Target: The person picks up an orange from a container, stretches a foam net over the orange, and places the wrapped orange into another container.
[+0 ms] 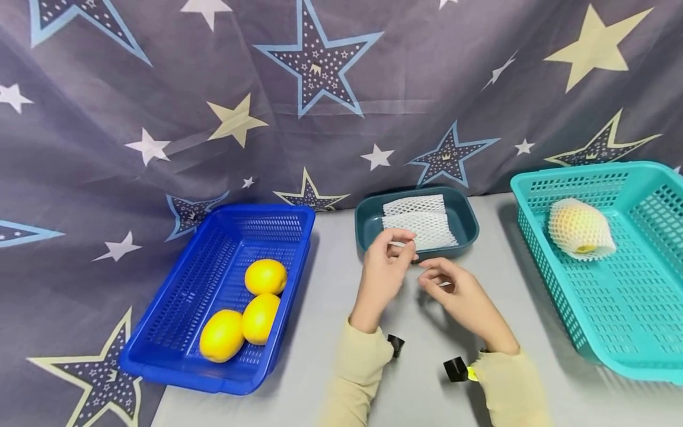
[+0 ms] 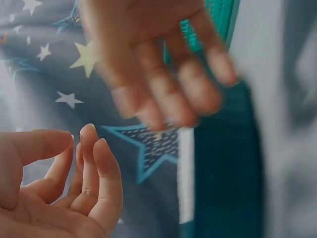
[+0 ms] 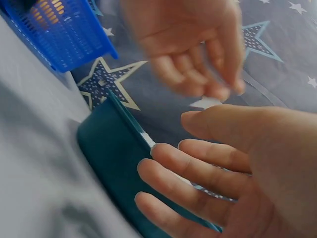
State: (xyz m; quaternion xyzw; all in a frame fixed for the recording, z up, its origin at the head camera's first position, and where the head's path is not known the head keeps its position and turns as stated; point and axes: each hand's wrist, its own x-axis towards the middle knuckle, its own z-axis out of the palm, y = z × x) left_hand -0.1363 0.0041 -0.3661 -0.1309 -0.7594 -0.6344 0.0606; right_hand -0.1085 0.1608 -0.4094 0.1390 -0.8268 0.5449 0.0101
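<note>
My left hand (image 1: 383, 270) hovers at the near rim of a small dark teal tray (image 1: 469, 222), fingers loosely bent. In the left wrist view its thumb and fingertips stand apart with nothing between them. Just to its right is my right hand (image 1: 461, 296), its fingers relaxed; the right wrist view shows that hand (image 3: 233, 173) holding nothing. White foam net sleeves (image 1: 421, 228) lie flat inside the tray, partly covered by the left hand in the head view.
At the left, a blue basket (image 1: 176, 290) holds three yellow fruits (image 1: 221, 336). A turquoise basket (image 1: 619, 320) at the right contains one yellow fruit in a white foam net (image 1: 578, 228). A star-patterned cloth (image 1: 320, 136) hangs behind the light table (image 1: 315, 356).
</note>
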